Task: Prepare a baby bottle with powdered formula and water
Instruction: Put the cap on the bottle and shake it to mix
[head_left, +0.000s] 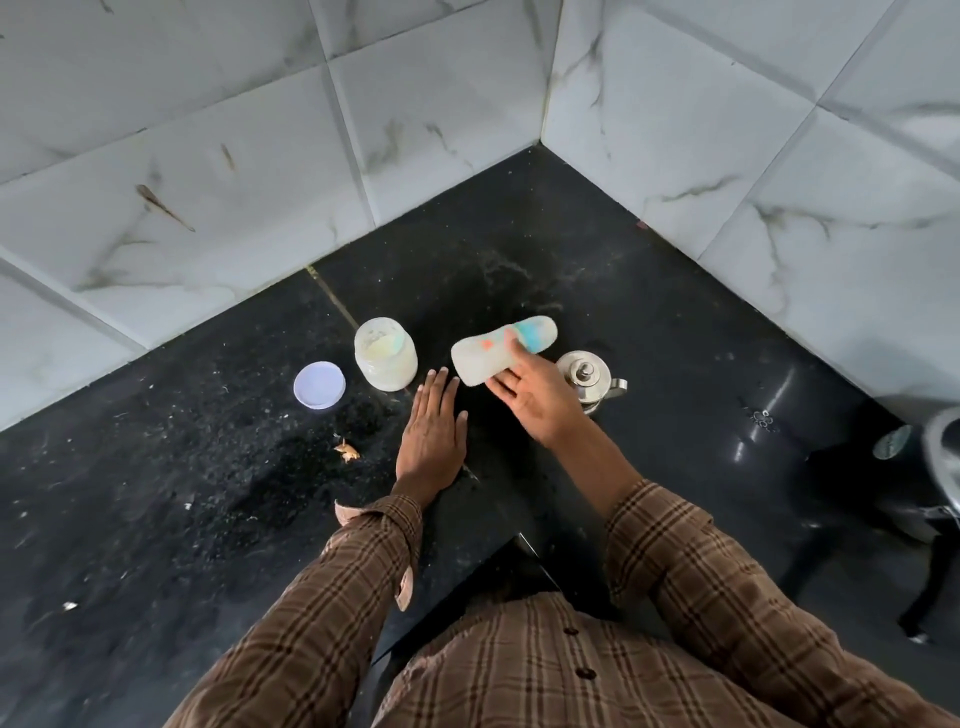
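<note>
A milky baby bottle (485, 353) with a blue top end is tilted almost flat above the black counter. My right hand (535, 392) holds it, thumb over its middle and fingers under it. The bottle looks blurred. To its left stands an open jar of powdered formula (385, 354), with its white lid (319, 385) lying flat beside it. My left hand (434, 434) rests flat on the counter, fingers straight, just in front of the jar. A steel pot (589, 378) with a knobbed lid sits behind my right hand, partly hidden.
The black counter (208, 493) meets marble-tiled walls at a corner behind the objects. A small orange scrap (347, 449) lies left of my left hand. At the right edge there is a dark appliance and a steel rim (940, 457). The counter's front edge runs by my body.
</note>
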